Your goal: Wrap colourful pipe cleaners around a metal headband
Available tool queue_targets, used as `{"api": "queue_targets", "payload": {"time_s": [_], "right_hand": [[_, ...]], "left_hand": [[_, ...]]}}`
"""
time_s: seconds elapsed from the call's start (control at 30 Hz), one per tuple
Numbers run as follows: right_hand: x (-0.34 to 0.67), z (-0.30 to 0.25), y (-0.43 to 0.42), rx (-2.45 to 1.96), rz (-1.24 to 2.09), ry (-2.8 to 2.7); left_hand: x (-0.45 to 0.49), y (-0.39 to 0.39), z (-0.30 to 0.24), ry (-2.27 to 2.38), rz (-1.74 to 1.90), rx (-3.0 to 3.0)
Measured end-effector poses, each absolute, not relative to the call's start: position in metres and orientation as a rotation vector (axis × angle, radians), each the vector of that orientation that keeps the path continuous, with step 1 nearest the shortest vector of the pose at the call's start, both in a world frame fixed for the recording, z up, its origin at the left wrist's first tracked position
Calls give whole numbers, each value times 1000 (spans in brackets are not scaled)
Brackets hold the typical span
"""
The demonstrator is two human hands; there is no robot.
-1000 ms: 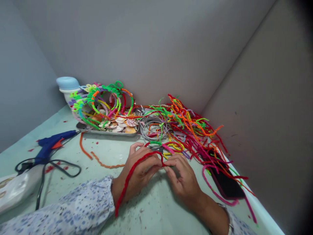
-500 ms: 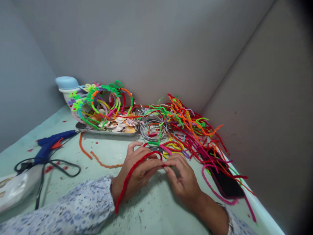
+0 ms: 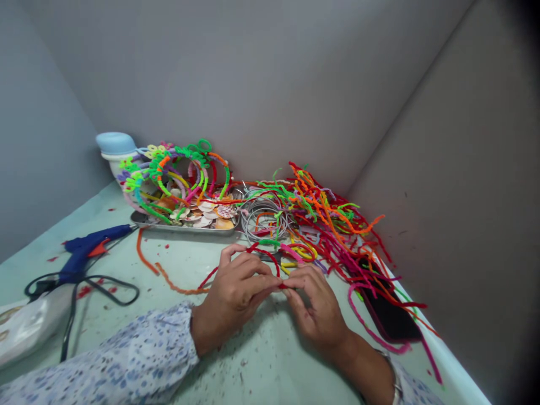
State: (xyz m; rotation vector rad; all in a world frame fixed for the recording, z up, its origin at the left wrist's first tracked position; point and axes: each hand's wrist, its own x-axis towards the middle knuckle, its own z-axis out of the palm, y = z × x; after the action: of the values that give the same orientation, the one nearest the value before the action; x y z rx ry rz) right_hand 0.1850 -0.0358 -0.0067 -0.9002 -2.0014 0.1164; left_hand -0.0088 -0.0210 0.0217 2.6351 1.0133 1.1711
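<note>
Between the fingertips of my left hand (image 3: pixel 240 292) and my right hand (image 3: pixel 316 301) is a red pipe cleaner (image 3: pixel 276 263). Both hands are closed in a pinch and their tips almost meet. From the pinch the red strand arches up and bends back behind my left hand, its far end out to the left. A ring wrapped in pink (image 3: pixel 292 252) and green pipe cleaner (image 3: pixel 269 243) shows just beyond the fingers; its lower part is hidden by my hands.
A metal tray (image 3: pixel 185 228) of shells carries colourful wrapped hoops (image 3: pixel 169 174), beside a blue-lidded bottle (image 3: pixel 117 144). Coiled wire (image 3: pixel 264 222) and a pipe cleaner heap (image 3: pixel 327 208) lie right of it. A blue glue gun (image 3: pixel 80 253) rests left; a phone (image 3: pixel 390 312) lies right.
The red pipe cleaner's loose length has swung from across the front of my left hand to its far side. Both hands stay nearly in place, pinching.
</note>
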Motion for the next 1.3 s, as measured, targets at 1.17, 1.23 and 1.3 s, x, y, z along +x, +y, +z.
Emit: {"api": "queue_targets", "payload": {"time_s": [1.17,1.23,1.3], "right_hand": [[186,-7,-33,-883,-121,-2135],[186,-7,-32,-869,-119,-2152],[187,-7,-32,-858,-115,-2160]], "left_hand": [[-6,-18,21,1076,792,2673],[-6,-18,22,1062,768,2644],[-6,-17,22,1042,750,2606]]}}
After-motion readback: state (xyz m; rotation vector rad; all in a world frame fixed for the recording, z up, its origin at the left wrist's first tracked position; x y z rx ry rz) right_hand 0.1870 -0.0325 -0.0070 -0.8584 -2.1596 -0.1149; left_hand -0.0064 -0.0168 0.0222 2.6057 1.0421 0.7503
